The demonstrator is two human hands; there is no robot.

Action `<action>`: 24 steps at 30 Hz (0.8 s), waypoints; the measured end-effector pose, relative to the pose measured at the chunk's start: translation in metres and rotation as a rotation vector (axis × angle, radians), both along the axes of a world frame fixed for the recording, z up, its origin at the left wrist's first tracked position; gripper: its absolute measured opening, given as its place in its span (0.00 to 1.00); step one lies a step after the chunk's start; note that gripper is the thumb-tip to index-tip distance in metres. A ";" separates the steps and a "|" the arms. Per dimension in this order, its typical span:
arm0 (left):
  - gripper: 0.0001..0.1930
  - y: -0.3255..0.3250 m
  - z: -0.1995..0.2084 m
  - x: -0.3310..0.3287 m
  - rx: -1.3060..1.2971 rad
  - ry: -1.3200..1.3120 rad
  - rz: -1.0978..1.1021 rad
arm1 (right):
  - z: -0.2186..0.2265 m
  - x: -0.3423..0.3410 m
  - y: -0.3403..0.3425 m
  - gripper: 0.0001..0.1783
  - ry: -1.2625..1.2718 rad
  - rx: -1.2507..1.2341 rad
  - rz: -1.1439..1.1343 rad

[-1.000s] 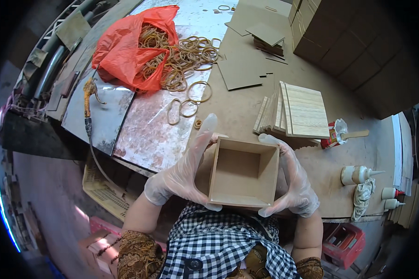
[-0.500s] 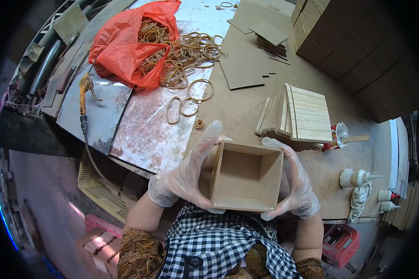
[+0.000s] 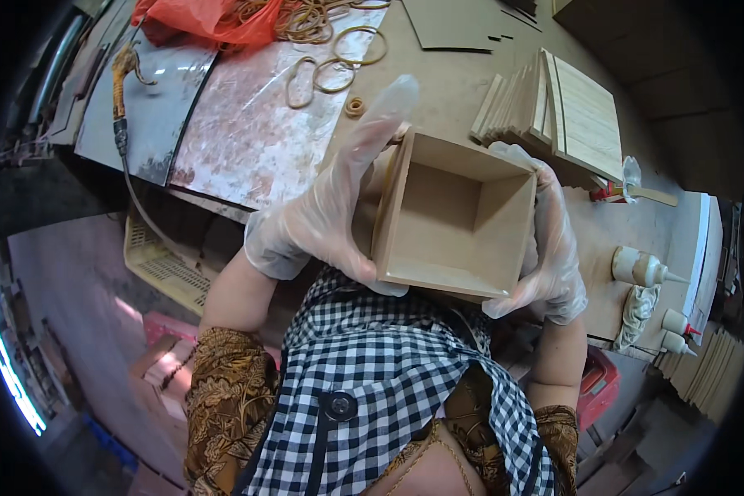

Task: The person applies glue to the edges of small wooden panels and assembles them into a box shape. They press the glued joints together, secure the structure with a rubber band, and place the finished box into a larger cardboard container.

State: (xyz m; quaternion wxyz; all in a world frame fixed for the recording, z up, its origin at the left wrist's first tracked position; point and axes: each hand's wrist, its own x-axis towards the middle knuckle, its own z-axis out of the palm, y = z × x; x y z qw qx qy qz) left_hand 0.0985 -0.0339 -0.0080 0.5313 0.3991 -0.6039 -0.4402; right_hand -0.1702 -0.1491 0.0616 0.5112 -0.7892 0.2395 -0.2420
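Note:
Between my two gloved hands is a small open wooden box (image 3: 438,223), its hollow side facing up toward me. My left hand (image 3: 326,211), in a clear plastic glove, grips the box's left wall, with the thumb along the near corner. On the opposite wall my right hand (image 3: 554,240), gloved the same way, has its fingers around the far right corner and its thumb at the near right corner. The box is held tilted near the table's front edge, close to my checked apron (image 3: 364,364). Its underside is hidden.
Beyond the box a row of thin wooden panels (image 3: 583,116) leans together. Rubber bands (image 3: 360,45) lie by a red plastic bag (image 3: 215,21). An air blow gun (image 3: 122,78) with a hose rests at left. Glue bottles (image 3: 636,266) and a rag (image 3: 639,314) are at right.
The view has tipped down toward my body, so the table's things sit higher in the picture. The box stays in both hands and looks slightly nearer and turned a little.

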 end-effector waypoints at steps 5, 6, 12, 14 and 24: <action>0.77 0.001 0.008 -0.004 0.090 0.076 0.013 | -0.001 -0.001 -0.003 0.79 0.078 -0.109 0.015; 0.77 -0.001 0.006 -0.007 0.101 0.088 0.006 | 0.000 -0.006 -0.004 0.80 0.123 -0.141 0.018; 0.80 -0.001 -0.009 -0.004 -0.076 0.134 -0.012 | 0.001 -0.008 -0.007 0.82 0.147 -0.224 0.052; 0.81 -0.002 -0.004 -0.009 -0.018 0.223 -0.038 | 0.004 -0.007 -0.007 0.81 0.173 -0.198 0.038; 0.82 0.006 0.012 -0.016 0.162 0.339 -0.016 | -0.020 -0.012 -0.005 0.87 -0.014 -0.155 0.076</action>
